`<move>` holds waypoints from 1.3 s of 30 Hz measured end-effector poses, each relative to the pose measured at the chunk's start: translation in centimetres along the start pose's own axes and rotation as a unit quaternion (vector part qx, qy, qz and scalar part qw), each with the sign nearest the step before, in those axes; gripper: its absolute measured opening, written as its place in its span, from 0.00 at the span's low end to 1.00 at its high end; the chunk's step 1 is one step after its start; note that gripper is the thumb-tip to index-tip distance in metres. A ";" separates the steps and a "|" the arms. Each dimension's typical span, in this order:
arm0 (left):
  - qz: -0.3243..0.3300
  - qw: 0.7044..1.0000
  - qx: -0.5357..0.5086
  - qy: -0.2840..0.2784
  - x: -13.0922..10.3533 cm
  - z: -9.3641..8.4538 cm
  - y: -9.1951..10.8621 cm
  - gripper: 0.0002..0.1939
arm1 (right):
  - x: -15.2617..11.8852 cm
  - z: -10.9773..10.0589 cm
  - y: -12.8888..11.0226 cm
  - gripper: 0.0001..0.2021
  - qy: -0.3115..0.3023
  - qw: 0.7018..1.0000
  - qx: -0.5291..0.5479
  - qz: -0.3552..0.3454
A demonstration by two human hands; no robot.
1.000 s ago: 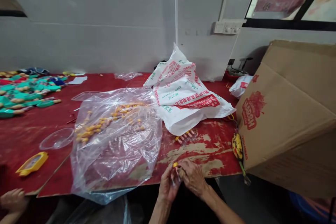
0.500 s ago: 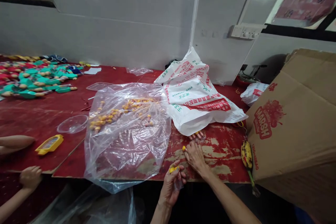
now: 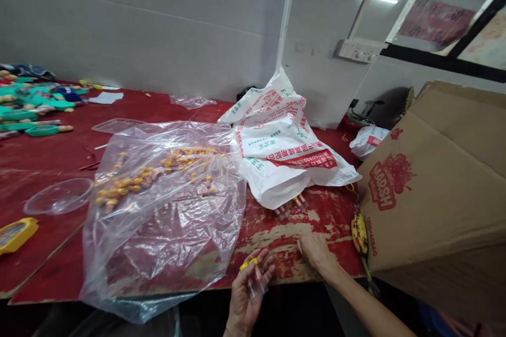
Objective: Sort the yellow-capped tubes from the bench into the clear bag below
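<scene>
**Small tubes gathered at the tabletop's edge**

The left hand [image 3: 247, 295] is curled around a few yellow-capped tubes [image 3: 253, 273] at the red tabletop [image 3: 284, 231] edge. The right hand [image 3: 316, 250] rests flat nearby, fingers loose, gripping nothing.

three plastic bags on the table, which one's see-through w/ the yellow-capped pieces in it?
The big clear bag, left of the left hand. The other two, the large printed bag and the small one by the carton, are opaque white.
</scene>
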State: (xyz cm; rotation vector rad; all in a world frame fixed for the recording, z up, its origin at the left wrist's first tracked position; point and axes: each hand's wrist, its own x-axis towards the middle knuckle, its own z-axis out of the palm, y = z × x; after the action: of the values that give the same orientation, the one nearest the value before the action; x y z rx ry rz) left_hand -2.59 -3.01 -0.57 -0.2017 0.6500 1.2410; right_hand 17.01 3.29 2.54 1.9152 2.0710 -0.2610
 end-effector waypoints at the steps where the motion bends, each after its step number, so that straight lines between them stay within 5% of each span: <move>1: -0.006 1.000 -0.007 0.000 0.2 -0.1 0.1 0.10 | 0.1 0.0 0.0 0.12 0.001 1.000 0.005 0.001; 5: -0.009 0.999 -0.018 -0.035 1.0 -1.1 0.2 0.15 | -0.5 -0.4 0.2 0.14 0.036 0.999 0.036 0.007; 9: -0.005 0.995 -0.013 -0.098 1.3 -1.8 -0.2 0.18 | -2.9 0.2 -2.9 0.17 0.100 0.989 0.113 -0.002; 15: -0.003 0.998 -0.031 -0.050 1.0 -1.6 0.0 0.21 | -4.4 1.3 -8.2 0.10 0.233 0.922 0.256 -0.175; 21: -0.009 0.993 0.004 -0.118 0.7 -2.5 0.3 0.16 | 2.9 -0.9 -6.0 0.12 0.227 0.964 0.139 0.013; 25: -0.016 0.989 0.021 -0.148 0.7 -2.9 0.5 0.14 | 5.7 -0.8 -6.2 0.13 0.217 0.970 0.108 0.022; 31: -0.021 0.992 0.021 -0.119 0.4 -2.5 0.4 0.18 | 3.4 0.4 -5.4 0.10 0.182 0.978 0.099 -0.018; 35: -0.023 0.991 0.027 -0.127 0.3 -2.4 0.3 0.22 | 0.2 -0.7 -1.8 0.13 0.127 0.984 0.102 -0.076; 39: -0.039 0.989 0.015 -0.144 0.6 -2.5 0.2 0.20 | -1.5 -2.1 1.6 0.15 0.067 0.997 0.033 -0.034</move>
State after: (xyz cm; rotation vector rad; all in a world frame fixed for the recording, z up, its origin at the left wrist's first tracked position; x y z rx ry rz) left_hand -3.54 -3.67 -2.93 -0.0208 0.4065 1.1558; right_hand 18.43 2.72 5.09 1.9523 2.2434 -0.2246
